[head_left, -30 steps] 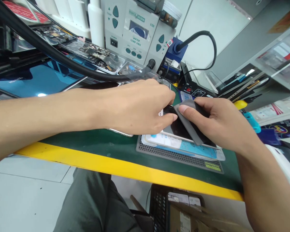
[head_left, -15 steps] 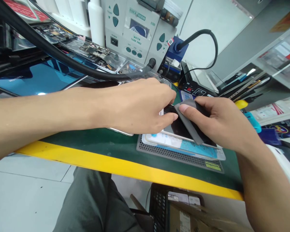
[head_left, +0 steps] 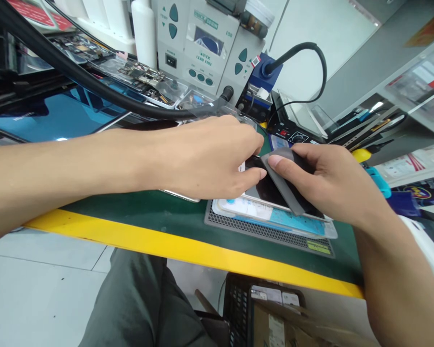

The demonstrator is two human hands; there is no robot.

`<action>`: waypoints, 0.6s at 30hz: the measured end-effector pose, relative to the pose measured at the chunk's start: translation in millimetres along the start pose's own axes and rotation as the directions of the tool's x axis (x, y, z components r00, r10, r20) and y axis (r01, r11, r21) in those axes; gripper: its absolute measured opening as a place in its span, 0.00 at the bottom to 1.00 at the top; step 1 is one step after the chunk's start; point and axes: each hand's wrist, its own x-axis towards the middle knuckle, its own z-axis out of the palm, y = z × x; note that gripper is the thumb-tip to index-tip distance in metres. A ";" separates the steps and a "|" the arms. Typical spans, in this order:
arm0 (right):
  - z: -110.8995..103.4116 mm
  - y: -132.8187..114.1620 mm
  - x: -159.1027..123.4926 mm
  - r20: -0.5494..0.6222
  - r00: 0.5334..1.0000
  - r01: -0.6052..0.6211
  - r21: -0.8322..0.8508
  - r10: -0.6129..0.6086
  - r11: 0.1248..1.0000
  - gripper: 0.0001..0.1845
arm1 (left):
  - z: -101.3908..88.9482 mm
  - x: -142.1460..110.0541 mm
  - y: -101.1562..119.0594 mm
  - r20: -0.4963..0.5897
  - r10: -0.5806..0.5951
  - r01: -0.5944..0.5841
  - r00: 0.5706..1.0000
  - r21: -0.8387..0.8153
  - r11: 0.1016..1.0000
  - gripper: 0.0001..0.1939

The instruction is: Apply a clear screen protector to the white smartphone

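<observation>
Right hand (head_left: 321, 178): a flat grey piece (head_left: 284, 185) is pinched, with the thumb laid on its upper face and the fingers beyond its far end.
Grey piece: it is held slanting across the dark-faced device (head_left: 265, 189); whether the two are touching along its whole length cannot be told.
Left hand (head_left: 217, 159): the fingers are curled and partly hidden, and the thumb is extended over the dark face; whether the device is gripped cannot be told.
Device: it is placed near the front edge of the tabletop (head_left: 159, 214), towards the right corner, its pale near side exposed.
Under the device: blue-and-white sheets (head_left: 296, 222) are stacked on a grey honeycomb mat (head_left: 246, 225).
Front edge: the tabletop is bordered by a yellow strip (head_left: 166, 244).
Rear edge: a grey control unit (head_left: 206, 48) marked QUICK is stood there, with a white bottle (head_left: 144, 38) beside it.
Left side: a shiny blue panel (head_left: 72, 115) is crossed by a thick black hose (head_left: 97, 94).
Below the tabletop: a cardboard box (head_left: 275, 327) is partly seen.
</observation>
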 end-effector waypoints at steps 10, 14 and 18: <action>0.2 0.7 0.8 -0.015 1.000 0.013 -0.002 -0.013 1.000 0.27 | -0.6 0.2 0.3 0.005 0.006 -0.006 1.000 0.009 1.000 0.17; 0.0 -0.4 0.7 -0.016 1.000 0.020 0.002 -0.020 1.000 0.27 | -0.8 0.3 0.9 0.017 -0.011 0.010 1.000 0.007 1.000 0.18; -0.4 -1.0 0.7 -0.014 1.000 0.001 0.000 -0.001 1.000 0.27 | -1.2 0.2 1.7 0.030 -0.019 0.019 0.999 0.025 1.000 0.19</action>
